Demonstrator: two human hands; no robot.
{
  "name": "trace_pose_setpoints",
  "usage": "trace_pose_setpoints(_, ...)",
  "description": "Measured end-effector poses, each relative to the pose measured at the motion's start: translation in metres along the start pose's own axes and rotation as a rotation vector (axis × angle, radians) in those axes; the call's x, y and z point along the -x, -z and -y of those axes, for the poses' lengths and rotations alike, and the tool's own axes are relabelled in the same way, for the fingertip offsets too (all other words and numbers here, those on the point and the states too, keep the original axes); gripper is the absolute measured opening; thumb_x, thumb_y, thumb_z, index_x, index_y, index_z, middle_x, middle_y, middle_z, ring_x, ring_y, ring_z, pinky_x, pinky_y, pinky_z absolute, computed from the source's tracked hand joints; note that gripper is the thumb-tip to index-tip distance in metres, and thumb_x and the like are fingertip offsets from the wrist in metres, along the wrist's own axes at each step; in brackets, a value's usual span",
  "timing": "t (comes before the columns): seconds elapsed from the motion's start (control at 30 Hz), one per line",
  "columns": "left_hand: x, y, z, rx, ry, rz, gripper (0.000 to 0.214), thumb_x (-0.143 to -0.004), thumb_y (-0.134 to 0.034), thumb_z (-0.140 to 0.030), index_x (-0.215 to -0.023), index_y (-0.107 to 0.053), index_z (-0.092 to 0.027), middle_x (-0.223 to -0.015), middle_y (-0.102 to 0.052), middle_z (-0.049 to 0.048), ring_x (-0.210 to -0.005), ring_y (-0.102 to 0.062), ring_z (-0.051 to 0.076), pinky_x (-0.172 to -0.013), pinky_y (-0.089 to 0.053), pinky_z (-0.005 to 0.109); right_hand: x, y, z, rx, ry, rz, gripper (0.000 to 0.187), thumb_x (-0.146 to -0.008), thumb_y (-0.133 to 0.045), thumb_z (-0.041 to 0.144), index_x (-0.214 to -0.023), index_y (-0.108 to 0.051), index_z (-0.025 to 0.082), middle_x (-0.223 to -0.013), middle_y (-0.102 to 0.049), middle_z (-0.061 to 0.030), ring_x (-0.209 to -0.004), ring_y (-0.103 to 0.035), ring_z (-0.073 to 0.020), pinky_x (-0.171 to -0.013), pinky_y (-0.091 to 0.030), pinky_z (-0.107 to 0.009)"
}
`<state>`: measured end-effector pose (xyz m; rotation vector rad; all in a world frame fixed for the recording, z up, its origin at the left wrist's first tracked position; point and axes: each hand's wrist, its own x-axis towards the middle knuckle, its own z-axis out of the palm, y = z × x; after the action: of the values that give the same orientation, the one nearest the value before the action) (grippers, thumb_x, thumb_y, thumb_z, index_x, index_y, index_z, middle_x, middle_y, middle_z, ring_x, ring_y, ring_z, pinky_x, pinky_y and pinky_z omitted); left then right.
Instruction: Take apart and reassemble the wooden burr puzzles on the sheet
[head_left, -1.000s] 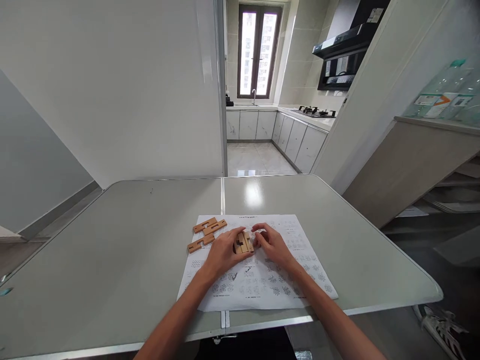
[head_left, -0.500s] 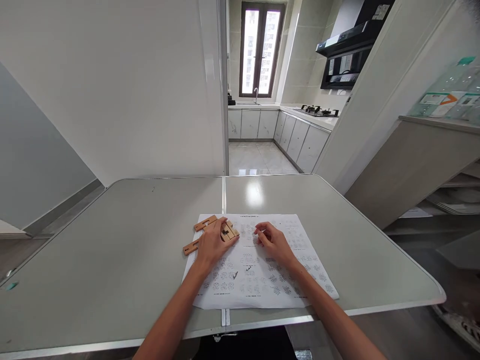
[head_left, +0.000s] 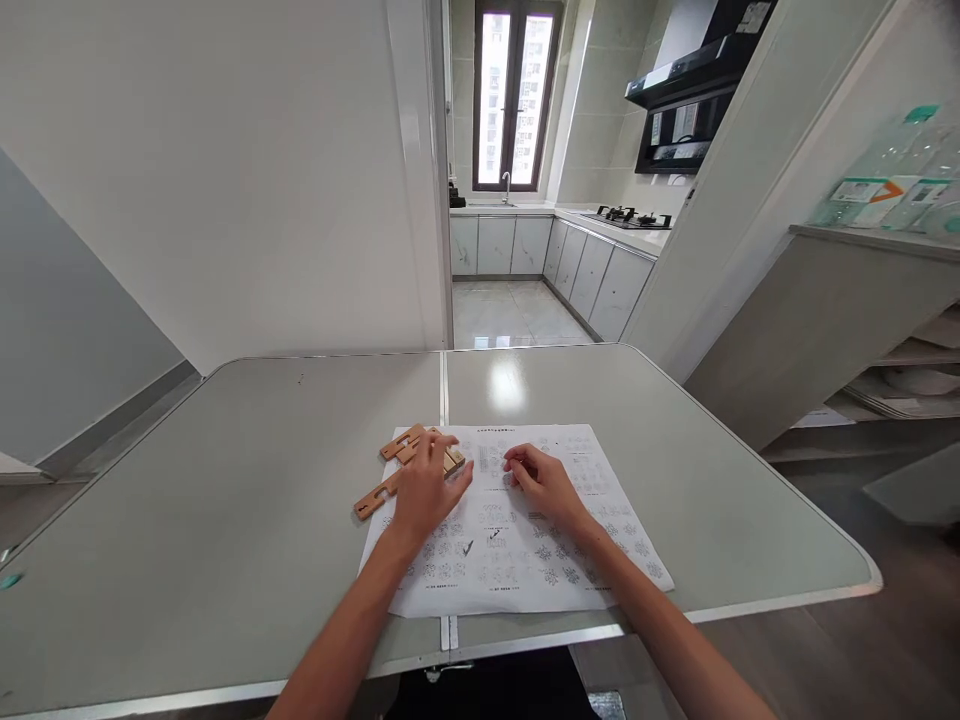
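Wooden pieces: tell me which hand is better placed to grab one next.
Likely the left: the left hand is spread open close by the wooden pieces, while the right hand is apart from them, over the printed sheet.

No lettering is legible. The paper sheet (head_left: 487,598) carries a far-edge heading, captions and diagrams, all too small to read. At left, a wooden piece (head_left: 367,506) bears a dark mark. At right, a bottle label (head_left: 860,190) shows an orange angular mark; its text is unreadable.
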<state>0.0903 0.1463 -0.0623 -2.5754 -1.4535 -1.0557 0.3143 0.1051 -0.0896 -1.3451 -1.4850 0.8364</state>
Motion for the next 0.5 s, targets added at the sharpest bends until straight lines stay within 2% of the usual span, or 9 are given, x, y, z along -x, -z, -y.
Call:
trace_pose_setpoints(0.07,0.004,-0.004,-0.006,0.115,-0.16,0.068,0.004,-0.098,-0.056,-0.024,-0.096,-0.057,-0.021,-0.089,-0.066,0.0028,-0.067,-0.062,0.016,-0.056,-0.04,0.026,0.0,0.0,0.0,0.0,0.007,0.005,0.019,-0.098,-0.051,0.034,-0.103,-0.067,0.024,-0.093,-0.076,-0.0023,-0.073,-0.068,-0.0198,-0.069,-0.051,-0.034)
trace_pose_setpoints(0.2,0.014,-0.012,-0.017,0.205,-0.383,0.203,0.023,-0.087,-0.052,-0.009,-0.07,-0.043,-0.021,-0.06,-0.053,-0.0064,-0.051,-0.046,0.01,-0.054,-0.033,0.024,-0.001,-0.001,-0.001,-0.002,0.019,0.007,0.017,-0.098,-0.051,0.032,-0.1,-0.066,0.024,-0.088,-0.075,-0.0014,-0.072,-0.067,-0.0192,-0.069,-0.051,-0.033)
trace_pose_setpoints(0.33,0.018,-0.017,-0.02,0.233,-0.442,0.241,0.024,-0.079,-0.049,-0.004,-0.066,-0.038,-0.021,-0.054,-0.048,-0.0075,-0.047,-0.034,0.009,-0.051,-0.025,0.026,-0.001,-0.002,-0.002,0.006,0.025,0.007,0.018,-0.097,-0.052,0.032,-0.099,-0.067,0.023,-0.087,-0.074,-0.0014,-0.071,-0.065,-0.0192,-0.067,-0.05,-0.032)
trace_pose_setpoints(0.5,0.017,-0.019,-0.018,0.242,-0.436,0.223,0.024,-0.08,-0.049,-0.004,-0.067,-0.038,-0.021,-0.055,-0.048,-0.0077,-0.048,-0.031,0.01,-0.051,-0.025,0.026,0.0,-0.002,-0.001,0.02,0.033,0.004,0.019,-0.097,-0.052,0.033,-0.099,-0.068,0.023,-0.086,-0.075,-0.0016,-0.072,-0.064,-0.0194,-0.067,-0.049,-0.032)
